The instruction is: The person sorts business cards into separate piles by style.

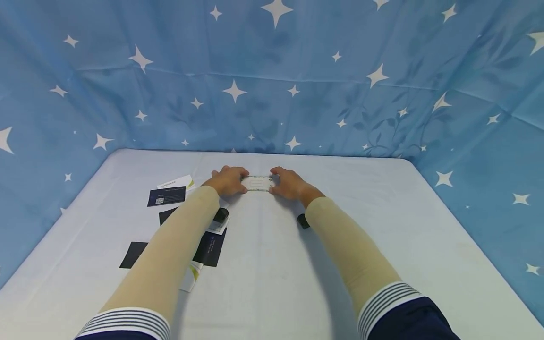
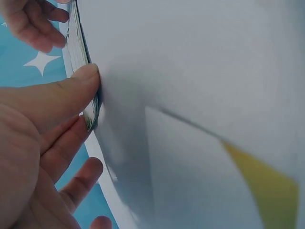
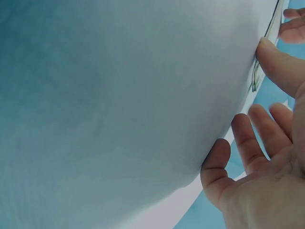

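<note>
A small stack of white cards (image 1: 258, 183) lies flat on the white table (image 1: 382, 226), towards the back and centre. My left hand (image 1: 240, 182) grips its left end and my right hand (image 1: 275, 183) its right end. The left wrist view shows my left thumb (image 2: 71, 90) pressed against the edge of the stack (image 2: 78, 47), while the other fingers hang loose below. In the right wrist view, my right thumb (image 3: 281, 67) touches the stack's thin edge (image 3: 256, 78). The fingers on the far side of the stack are hidden.
Loose cards lie to the left of my left arm: a dark blue one (image 1: 166, 196), a white one (image 1: 176, 182) and black ones (image 1: 133, 255) (image 1: 210, 248). A blue star-print cloth (image 1: 272, 94) walls the table on three sides.
</note>
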Action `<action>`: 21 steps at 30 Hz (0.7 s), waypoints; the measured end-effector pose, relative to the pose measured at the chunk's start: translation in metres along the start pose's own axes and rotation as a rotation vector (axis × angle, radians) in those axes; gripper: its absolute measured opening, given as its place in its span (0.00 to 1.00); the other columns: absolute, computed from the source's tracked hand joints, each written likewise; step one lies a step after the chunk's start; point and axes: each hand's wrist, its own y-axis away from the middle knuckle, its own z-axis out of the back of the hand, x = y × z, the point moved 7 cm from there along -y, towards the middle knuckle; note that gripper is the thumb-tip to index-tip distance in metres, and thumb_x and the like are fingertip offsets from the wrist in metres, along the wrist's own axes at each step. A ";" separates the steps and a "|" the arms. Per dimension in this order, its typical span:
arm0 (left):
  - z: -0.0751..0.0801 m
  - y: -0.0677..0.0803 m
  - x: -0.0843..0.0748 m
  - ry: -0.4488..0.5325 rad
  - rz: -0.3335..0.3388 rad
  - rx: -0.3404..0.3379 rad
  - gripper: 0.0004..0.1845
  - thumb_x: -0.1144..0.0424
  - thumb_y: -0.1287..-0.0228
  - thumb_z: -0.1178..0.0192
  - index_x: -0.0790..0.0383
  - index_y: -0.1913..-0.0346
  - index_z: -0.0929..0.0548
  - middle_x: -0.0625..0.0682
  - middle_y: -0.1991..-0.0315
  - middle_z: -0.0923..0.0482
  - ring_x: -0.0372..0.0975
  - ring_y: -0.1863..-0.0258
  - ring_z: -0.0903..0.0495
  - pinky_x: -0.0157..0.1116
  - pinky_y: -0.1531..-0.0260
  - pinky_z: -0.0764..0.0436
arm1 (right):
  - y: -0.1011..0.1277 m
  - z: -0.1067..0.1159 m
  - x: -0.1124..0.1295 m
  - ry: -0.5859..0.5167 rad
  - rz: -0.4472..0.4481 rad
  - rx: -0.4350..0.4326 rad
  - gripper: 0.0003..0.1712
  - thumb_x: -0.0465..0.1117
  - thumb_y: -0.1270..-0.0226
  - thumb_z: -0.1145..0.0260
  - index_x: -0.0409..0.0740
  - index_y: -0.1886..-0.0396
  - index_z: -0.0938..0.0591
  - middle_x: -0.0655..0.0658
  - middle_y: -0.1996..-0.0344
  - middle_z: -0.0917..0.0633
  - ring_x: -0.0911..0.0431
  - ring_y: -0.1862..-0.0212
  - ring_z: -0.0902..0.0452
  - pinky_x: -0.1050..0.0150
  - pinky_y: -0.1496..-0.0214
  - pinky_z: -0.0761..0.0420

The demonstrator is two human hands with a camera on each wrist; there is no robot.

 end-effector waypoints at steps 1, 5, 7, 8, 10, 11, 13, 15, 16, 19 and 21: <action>0.000 0.000 0.000 -0.003 -0.001 0.001 0.32 0.56 0.33 0.33 0.52 0.27 0.29 0.54 0.34 0.28 0.51 0.38 0.36 0.55 0.40 0.43 | 0.000 0.000 0.001 -0.006 0.005 -0.005 0.39 0.44 0.30 0.32 0.45 0.23 0.37 0.42 0.28 0.31 0.47 0.28 0.38 0.51 0.27 0.41; 0.001 -0.001 -0.001 -0.008 -0.005 -0.001 0.32 0.56 0.33 0.32 0.53 0.28 0.29 0.54 0.34 0.28 0.51 0.36 0.36 0.56 0.39 0.44 | 0.000 0.001 0.003 -0.026 0.018 -0.022 0.40 0.43 0.30 0.31 0.42 0.24 0.38 0.42 0.32 0.28 0.47 0.30 0.35 0.53 0.28 0.40; 0.001 -0.002 -0.001 -0.003 -0.007 -0.006 0.32 0.56 0.34 0.32 0.53 0.28 0.29 0.54 0.33 0.28 0.52 0.36 0.36 0.56 0.38 0.45 | 0.000 0.002 0.003 -0.034 0.019 -0.030 0.39 0.42 0.30 0.31 0.41 0.24 0.37 0.42 0.34 0.26 0.48 0.31 0.34 0.53 0.28 0.40; 0.001 -0.002 -0.001 -0.001 -0.010 -0.008 0.32 0.57 0.34 0.32 0.53 0.28 0.28 0.54 0.33 0.29 0.52 0.35 0.37 0.57 0.38 0.45 | 0.000 0.002 0.002 -0.043 0.016 -0.033 0.39 0.42 0.30 0.31 0.41 0.24 0.37 0.42 0.34 0.26 0.48 0.31 0.34 0.53 0.28 0.40; 0.001 -0.003 -0.001 0.006 -0.013 -0.009 0.32 0.57 0.34 0.32 0.53 0.28 0.28 0.54 0.32 0.29 0.52 0.35 0.37 0.58 0.37 0.45 | 0.000 0.002 0.001 -0.069 0.012 -0.039 0.39 0.41 0.31 0.31 0.41 0.25 0.36 0.43 0.34 0.25 0.48 0.31 0.35 0.52 0.28 0.41; 0.001 -0.004 -0.001 0.009 -0.016 -0.008 0.32 0.57 0.34 0.32 0.53 0.28 0.28 0.54 0.32 0.29 0.52 0.35 0.37 0.58 0.37 0.45 | 0.000 0.002 0.001 -0.081 0.009 -0.042 0.38 0.41 0.31 0.31 0.41 0.25 0.36 0.43 0.34 0.25 0.48 0.30 0.36 0.52 0.28 0.41; 0.000 -0.004 -0.001 0.011 -0.021 -0.006 0.32 0.57 0.34 0.32 0.53 0.28 0.28 0.54 0.32 0.29 0.52 0.35 0.37 0.58 0.37 0.45 | 0.000 0.001 0.000 -0.102 0.003 -0.046 0.38 0.41 0.31 0.31 0.41 0.25 0.36 0.43 0.33 0.26 0.48 0.29 0.37 0.52 0.27 0.42; 0.000 -0.004 -0.002 0.009 -0.025 -0.005 0.32 0.58 0.34 0.32 0.53 0.28 0.28 0.54 0.33 0.28 0.52 0.36 0.36 0.57 0.37 0.45 | -0.001 0.000 -0.001 -0.116 -0.003 -0.049 0.39 0.40 0.31 0.31 0.42 0.25 0.36 0.44 0.33 0.26 0.48 0.28 0.38 0.51 0.27 0.43; 0.000 -0.004 -0.002 0.008 -0.027 -0.004 0.32 0.57 0.34 0.32 0.52 0.28 0.28 0.54 0.33 0.28 0.52 0.36 0.36 0.57 0.38 0.45 | -0.001 0.000 -0.001 -0.115 -0.005 -0.051 0.39 0.40 0.32 0.31 0.42 0.25 0.36 0.44 0.32 0.26 0.48 0.28 0.38 0.51 0.27 0.43; 0.001 -0.003 -0.002 -0.004 -0.029 -0.001 0.32 0.57 0.34 0.32 0.53 0.28 0.28 0.54 0.34 0.28 0.52 0.36 0.36 0.56 0.39 0.44 | -0.002 0.000 -0.001 -0.113 0.001 -0.050 0.40 0.40 0.32 0.31 0.42 0.24 0.36 0.44 0.30 0.28 0.47 0.27 0.40 0.52 0.27 0.43; 0.002 -0.003 -0.002 -0.013 -0.032 0.002 0.32 0.57 0.34 0.32 0.52 0.28 0.27 0.54 0.33 0.28 0.52 0.36 0.36 0.56 0.39 0.43 | -0.003 -0.001 0.000 -0.107 0.011 -0.042 0.40 0.40 0.31 0.31 0.43 0.24 0.37 0.44 0.29 0.29 0.47 0.26 0.41 0.52 0.27 0.43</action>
